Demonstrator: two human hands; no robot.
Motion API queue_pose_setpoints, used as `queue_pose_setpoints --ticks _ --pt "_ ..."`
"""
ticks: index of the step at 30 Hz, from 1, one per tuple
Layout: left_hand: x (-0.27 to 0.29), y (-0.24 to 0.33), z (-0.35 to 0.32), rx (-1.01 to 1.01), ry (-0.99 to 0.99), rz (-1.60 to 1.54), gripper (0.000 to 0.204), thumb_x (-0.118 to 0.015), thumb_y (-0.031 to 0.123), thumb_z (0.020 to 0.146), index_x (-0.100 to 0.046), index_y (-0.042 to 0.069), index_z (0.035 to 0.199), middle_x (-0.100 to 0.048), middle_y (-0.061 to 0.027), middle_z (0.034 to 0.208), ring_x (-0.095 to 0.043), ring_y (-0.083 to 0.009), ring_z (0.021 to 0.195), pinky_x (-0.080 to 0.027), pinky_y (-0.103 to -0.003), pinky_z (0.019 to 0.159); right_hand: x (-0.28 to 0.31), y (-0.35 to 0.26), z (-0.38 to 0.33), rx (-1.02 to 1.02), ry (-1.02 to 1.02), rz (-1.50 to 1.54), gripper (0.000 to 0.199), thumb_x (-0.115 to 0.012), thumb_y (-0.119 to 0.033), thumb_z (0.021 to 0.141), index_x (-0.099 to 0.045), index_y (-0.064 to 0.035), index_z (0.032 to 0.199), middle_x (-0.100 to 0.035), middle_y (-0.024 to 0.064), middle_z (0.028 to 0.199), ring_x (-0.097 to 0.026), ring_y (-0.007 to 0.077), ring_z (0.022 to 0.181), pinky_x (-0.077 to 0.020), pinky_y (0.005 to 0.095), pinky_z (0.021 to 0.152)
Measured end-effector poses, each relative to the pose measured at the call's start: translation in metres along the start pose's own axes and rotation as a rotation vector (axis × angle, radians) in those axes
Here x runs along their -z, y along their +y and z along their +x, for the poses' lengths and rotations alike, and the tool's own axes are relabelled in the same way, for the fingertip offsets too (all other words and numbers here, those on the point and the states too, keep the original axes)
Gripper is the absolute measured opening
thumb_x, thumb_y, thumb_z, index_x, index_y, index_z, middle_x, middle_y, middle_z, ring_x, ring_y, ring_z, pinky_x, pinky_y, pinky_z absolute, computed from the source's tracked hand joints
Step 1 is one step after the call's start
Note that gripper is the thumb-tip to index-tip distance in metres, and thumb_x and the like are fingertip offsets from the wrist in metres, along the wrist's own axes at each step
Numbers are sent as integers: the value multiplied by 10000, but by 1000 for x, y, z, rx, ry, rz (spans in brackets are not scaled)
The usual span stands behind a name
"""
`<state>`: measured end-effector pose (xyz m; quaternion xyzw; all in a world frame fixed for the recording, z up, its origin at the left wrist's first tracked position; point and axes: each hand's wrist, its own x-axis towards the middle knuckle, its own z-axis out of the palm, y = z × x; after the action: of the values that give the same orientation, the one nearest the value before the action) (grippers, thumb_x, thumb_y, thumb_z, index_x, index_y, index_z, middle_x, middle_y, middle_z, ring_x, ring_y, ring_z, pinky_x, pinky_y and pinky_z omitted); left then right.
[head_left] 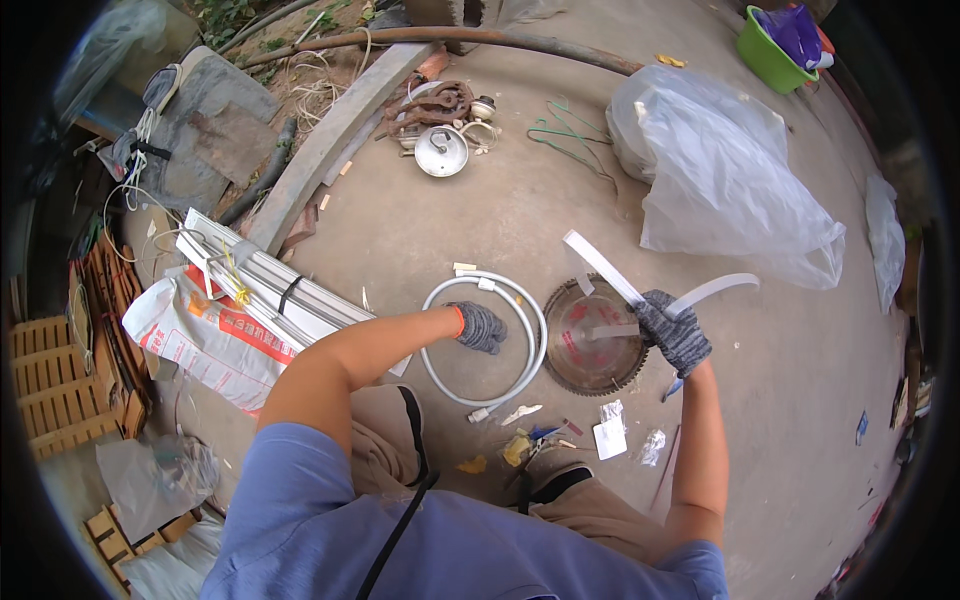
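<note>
My right hand (676, 332), in a grey knit glove, is closed on a thin white strip (603, 268). One length of the strip points up and to the left; another curved length goes off to the right. Under and left of this hand, a round toothed saw blade (590, 350) lies flat on the floor. My left hand (481, 327), gloved alike with an orange cuff, hangs over the middle of a coiled light-grey hose (431, 362). Its fingers curl inward and nothing shows in them. The hose's right side comes close to the blade's left edge.
Scraps and a white card (609, 438) lie near my knees. White panels (310, 302) rest on a printed sack (205, 335) at left. Farther off are a metal lid (441, 151), green wire (570, 132), a large plastic bag (720, 150) and a green tub (768, 62).
</note>
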<state>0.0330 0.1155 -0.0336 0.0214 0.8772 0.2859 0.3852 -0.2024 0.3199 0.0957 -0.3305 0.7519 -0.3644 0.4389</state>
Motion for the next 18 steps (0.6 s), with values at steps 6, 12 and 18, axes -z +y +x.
queue_pose_setpoints --ticks 6,12,18 --pt "86 -87 -3 642 1140 -50 592 -616 306 679 -388 62 1168 -368 -159 1212 -301 -292 1151 -250 -373 959 -4 -4 4 -14 49 80 227 -514 -255 812 -541 -40 746 -455 22 539 -445 92 487 -380 241 455" --pt "138 -153 -1 936 1390 -361 946 -714 294 558 -145 98 1288 -159 -173 1320 -154 -322 1221 -205 -394 981 -4 -4 2 -38 35 102 212 -494 -234 826 -558 -41 764 -452 7 567 -423 83 500 -363 224 465" --pt "139 -223 -5 793 1336 -542 554 -534 138 693 -336 48 1202 -417 -190 1167 -403 -296 1083 -317 -341 921 -3 -2 3 -30 53 75 203 -494 -209 826 -586 -29 808 -459 15 615 -434 95 529 -362 228 481"
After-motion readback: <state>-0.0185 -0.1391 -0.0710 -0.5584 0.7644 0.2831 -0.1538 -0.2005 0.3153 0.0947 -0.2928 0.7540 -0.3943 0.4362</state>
